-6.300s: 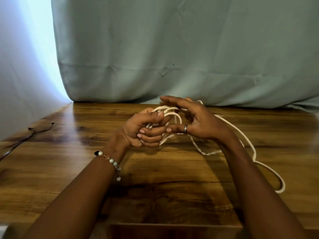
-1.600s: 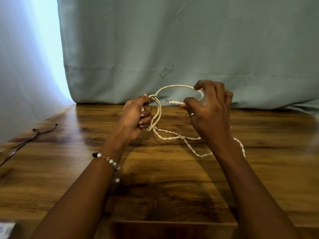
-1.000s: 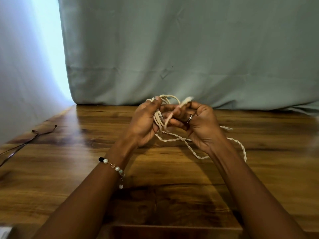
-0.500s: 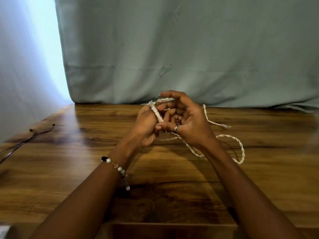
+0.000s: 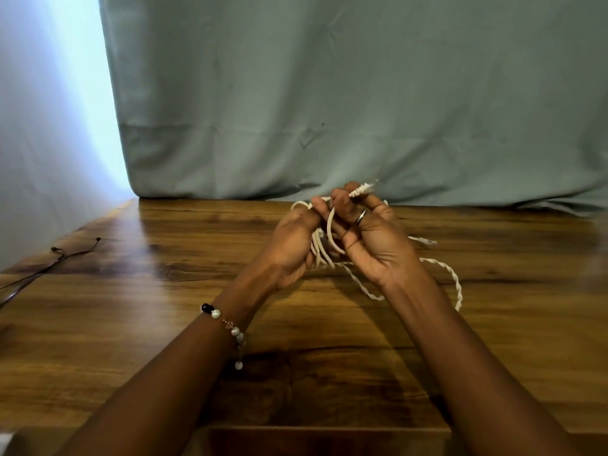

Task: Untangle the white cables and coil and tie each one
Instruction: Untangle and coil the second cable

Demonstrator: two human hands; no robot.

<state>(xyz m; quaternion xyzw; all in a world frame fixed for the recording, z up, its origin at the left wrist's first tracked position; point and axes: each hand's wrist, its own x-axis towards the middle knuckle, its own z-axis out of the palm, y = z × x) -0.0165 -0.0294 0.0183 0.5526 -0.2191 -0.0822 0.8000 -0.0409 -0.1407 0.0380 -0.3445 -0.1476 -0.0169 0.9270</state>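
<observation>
A coil of white cable (image 5: 320, 250) hangs in several loops between my hands above the wooden table (image 5: 164, 307). My left hand (image 5: 291, 248) is closed around the loops from the left. My right hand (image 5: 371, 245), with a ring on one finger, pinches the cable's free end (image 5: 362, 189) at its fingertips, pointing up and right. A twisted white length (image 5: 455, 281) trails from the hands across the table to the right, and a second end with a plug (image 5: 426, 240) lies just behind my right hand.
A thin black cord (image 5: 56, 258) lies at the table's far left edge. A grey-green curtain (image 5: 329, 93) hangs behind the table's back edge. A beaded bracelet (image 5: 227, 327) is on my left wrist.
My right hand has turned palm-up and lifted the cable end to its fingertips. The coil stays in my left hand, and both hands have shifted slightly to the right.
</observation>
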